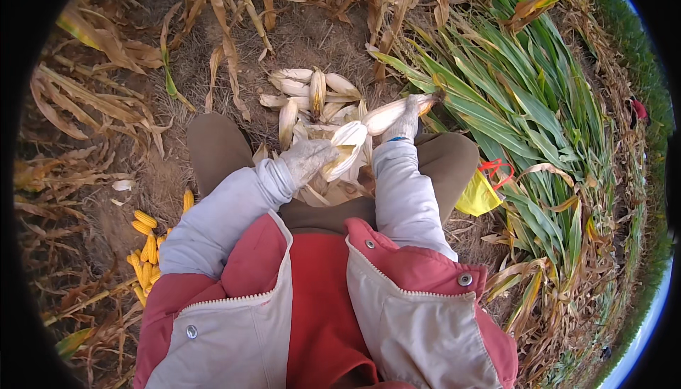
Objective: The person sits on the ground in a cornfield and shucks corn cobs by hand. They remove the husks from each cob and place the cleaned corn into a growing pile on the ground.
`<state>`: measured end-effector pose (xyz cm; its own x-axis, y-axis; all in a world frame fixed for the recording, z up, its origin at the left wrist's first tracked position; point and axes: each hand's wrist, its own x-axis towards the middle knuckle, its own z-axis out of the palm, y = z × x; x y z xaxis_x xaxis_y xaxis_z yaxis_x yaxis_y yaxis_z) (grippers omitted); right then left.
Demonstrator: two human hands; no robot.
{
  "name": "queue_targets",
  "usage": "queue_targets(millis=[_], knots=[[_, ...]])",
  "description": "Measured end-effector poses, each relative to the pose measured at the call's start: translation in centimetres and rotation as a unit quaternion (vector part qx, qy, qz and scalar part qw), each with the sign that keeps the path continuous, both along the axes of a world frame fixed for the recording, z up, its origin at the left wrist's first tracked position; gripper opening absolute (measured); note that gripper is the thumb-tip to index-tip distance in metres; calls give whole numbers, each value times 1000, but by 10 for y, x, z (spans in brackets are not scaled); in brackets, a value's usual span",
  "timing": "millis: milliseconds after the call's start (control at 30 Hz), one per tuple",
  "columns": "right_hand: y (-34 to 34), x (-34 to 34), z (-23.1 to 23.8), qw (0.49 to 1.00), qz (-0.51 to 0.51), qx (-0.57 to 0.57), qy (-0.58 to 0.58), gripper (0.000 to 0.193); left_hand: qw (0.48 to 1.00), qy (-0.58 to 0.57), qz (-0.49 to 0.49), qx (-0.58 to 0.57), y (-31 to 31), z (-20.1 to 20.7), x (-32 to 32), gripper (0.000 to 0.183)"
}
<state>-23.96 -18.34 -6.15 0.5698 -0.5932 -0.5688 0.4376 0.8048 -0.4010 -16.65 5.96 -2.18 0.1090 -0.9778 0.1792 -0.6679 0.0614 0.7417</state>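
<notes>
My left hand (310,160), in a pale work glove, is closed on a piece of whitish corn husk (349,135) with a yellowish inner side. Whether a cob is inside it I cannot tell. An ear of corn (386,115) in pale dry husk is gripped in my gloved right hand (403,121). Its dark tip points right, and a little yellow shows near it. The ear's left end lies close to the husk at my left hand. Beyond my hands is a pile of unhusked ears (317,95). Loose husks (323,189) lie between my legs.
Husked yellow ears (147,251) are heaped on the soil at my left. Cut green corn stalks (525,98) spread along the right, with a yellow bag (478,194) with red handles beside my right knee. Dry stalks (245,6) stand at the far side.
</notes>
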Motion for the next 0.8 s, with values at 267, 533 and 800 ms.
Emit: queue_targets(millis=[267,533,800], knots=[[14,16,0,940,35,-319,118,49,888,140,343,273,23,-6,25,49],[54,21,-10,849,205,-442,205,51,923,135,347,95,-61,12,33,60],[89,10,61,722,237,-613,219,43,883,117,450,63,-80,20,43,48]])
